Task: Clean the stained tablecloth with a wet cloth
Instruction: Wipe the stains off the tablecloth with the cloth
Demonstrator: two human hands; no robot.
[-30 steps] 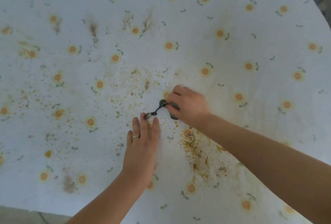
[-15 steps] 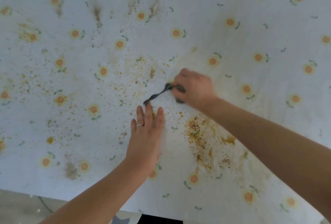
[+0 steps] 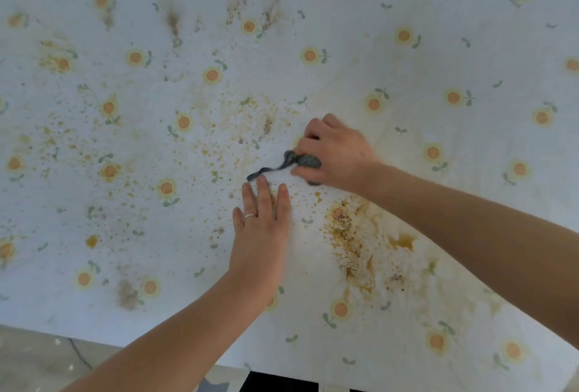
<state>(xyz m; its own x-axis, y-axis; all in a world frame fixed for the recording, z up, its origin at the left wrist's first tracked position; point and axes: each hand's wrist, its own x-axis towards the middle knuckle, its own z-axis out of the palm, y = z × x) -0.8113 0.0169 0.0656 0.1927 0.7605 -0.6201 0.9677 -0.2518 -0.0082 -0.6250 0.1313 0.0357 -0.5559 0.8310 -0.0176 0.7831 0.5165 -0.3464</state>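
A white tablecloth printed with small orange flowers fills the view. It is speckled with yellow-brown spots, and a thick brown stain lies just right of centre. My right hand grips a bunched grey wet cloth and holds it down on the tablecloth; a thin twisted tail of the cloth trails left toward my other hand. My left hand presses flat on the tablecloth with straight fingers, a ring on one finger, its fingertips close to the cloth's tail.
Dark smears mark the far part of the tablecloth, and a grey-brown blotch sits near its front edge. Below that edge, bare floor with a thin cable shows at bottom left.
My right hand and the grey cloth have shifted slightly over the speckled patch, and the cloth's tail has changed shape. My left hand stays pressed flat in the same spot.
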